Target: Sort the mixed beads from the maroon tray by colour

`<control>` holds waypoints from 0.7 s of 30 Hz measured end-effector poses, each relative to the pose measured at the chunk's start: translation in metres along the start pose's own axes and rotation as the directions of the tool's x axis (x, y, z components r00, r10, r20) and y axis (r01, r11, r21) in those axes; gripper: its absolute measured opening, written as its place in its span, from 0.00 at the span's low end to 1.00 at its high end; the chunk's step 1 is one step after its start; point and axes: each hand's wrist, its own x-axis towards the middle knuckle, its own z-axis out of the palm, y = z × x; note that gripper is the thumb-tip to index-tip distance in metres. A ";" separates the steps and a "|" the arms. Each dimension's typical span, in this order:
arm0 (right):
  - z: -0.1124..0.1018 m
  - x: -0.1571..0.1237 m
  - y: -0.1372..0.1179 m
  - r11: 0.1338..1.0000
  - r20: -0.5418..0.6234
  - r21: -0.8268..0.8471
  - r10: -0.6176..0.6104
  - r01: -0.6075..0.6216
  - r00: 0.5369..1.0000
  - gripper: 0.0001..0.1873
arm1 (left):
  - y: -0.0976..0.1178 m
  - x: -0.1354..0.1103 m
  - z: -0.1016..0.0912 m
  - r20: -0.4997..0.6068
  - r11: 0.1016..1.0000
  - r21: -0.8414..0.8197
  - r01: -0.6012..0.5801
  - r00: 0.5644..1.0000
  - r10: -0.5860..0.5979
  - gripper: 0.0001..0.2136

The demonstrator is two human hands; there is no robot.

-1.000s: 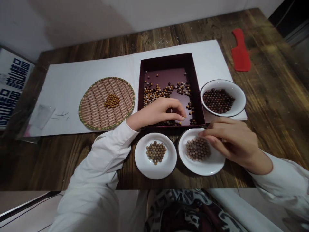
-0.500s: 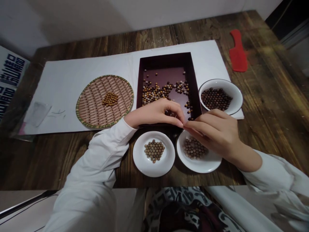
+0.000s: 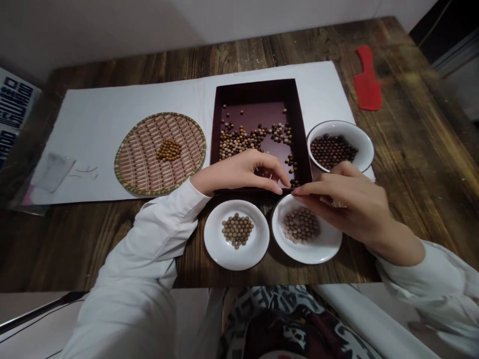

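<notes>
Dark plank table (image 3: 422,149), white paper sheet (image 3: 112,99) across it. On the sheet, a woven round tray (image 3: 130,159) and a maroon rectangular box (image 3: 254,89) of mixed round beads (image 3: 235,142). Left hand (image 3: 239,174) loosely curled at the box's near rim, nothing visibly held; right hand (image 3: 346,207) pinched at its near right corner, any hold hidden. White plate (image 3: 235,262) and white bowl (image 3: 329,254) of tan beads just off that rim.

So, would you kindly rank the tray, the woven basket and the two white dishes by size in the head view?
Largest to smallest: dark red tray, woven basket, then the white dish of brown beads and the white dish of pale beads, too alike to rank.
</notes>
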 end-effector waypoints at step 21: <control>-0.019 -0.010 0.009 0.974 0.531 0.172 0.033 -0.146 0.847 0.07 | -0.003 0.000 0.002 -0.041 0.998 0.058 0.036 0.999 -0.034 0.10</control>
